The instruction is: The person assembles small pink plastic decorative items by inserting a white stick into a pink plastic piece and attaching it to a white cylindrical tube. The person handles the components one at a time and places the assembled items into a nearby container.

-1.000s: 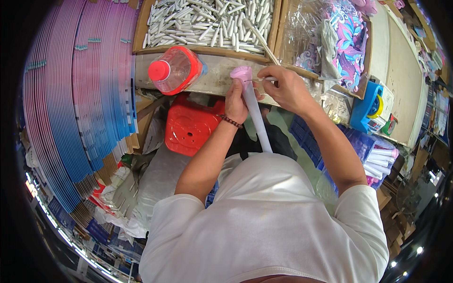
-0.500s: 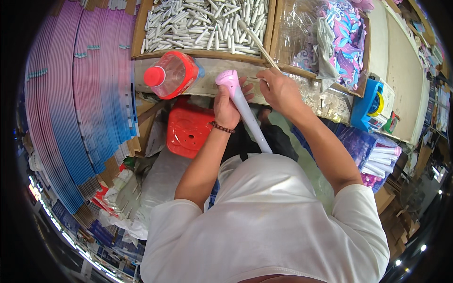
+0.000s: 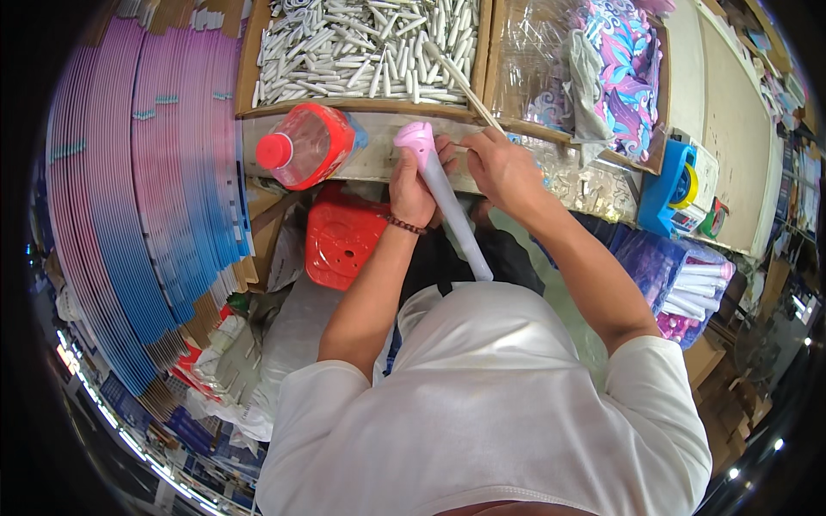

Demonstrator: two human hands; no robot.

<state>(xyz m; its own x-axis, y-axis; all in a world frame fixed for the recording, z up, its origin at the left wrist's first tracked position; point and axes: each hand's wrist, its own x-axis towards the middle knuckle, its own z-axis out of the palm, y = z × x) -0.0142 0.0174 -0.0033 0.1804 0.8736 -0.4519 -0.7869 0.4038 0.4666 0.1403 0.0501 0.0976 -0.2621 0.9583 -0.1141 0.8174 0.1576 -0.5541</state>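
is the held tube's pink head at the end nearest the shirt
No, the pink head is at the end farther from the shirt.

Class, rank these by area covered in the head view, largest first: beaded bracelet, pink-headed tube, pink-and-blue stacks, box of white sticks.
Pink-and-blue stacks
Box of white sticks
Pink-headed tube
Beaded bracelet

Left hand (image 3: 413, 191): closed around pink-headed white tube (image 3: 454, 215), near its pink end (image 3: 415, 135); right hand (image 3: 501, 168): just beside, fingertips drawn together, contents unclear; brown-edged box (image 3: 361, 107): slim white pieces (image 3: 370, 52), heaped; bench (image 3: 380, 148): red-capped clear bottle (image 3: 311, 142), blue tape dispenser (image 3: 674, 176); red stool (image 3: 340, 236): near bench edge, left of tube
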